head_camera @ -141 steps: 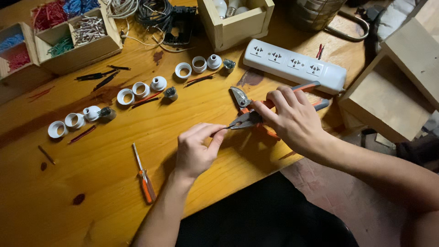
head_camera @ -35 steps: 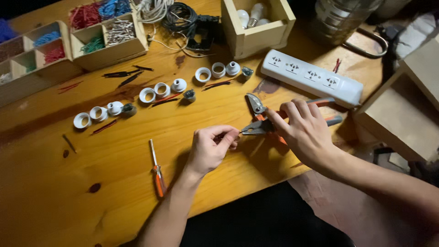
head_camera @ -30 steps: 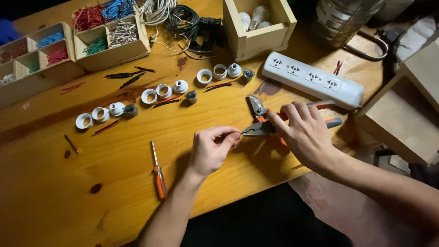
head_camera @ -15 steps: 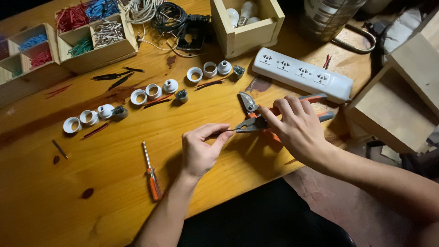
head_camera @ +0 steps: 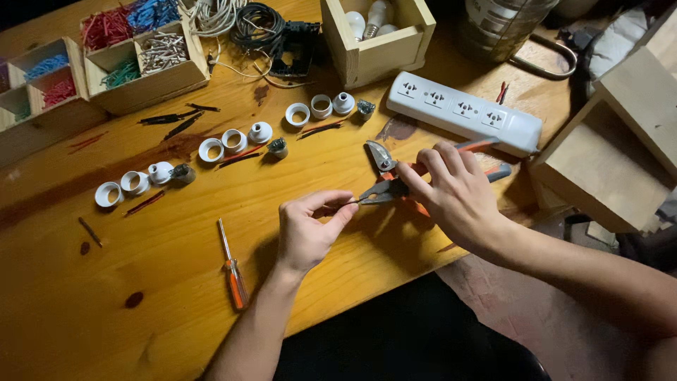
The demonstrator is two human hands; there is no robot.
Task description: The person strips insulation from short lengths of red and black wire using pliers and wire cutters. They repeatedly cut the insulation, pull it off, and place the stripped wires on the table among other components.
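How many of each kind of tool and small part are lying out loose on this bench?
Screwdriver: 1
Pliers, held in the right hand: 1
Cutters: 1
Power strip: 1
White rings and caps: 9
Small metal sockets: 3
Total: 16
The left hand pinches a thin wire at the pliers' tip.

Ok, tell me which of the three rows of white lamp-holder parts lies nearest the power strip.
The row farthest up the table: a ring, a cup, a domed cap and a small metal screw shell, ending just left of the white power strip. The other two rows lie farther left.
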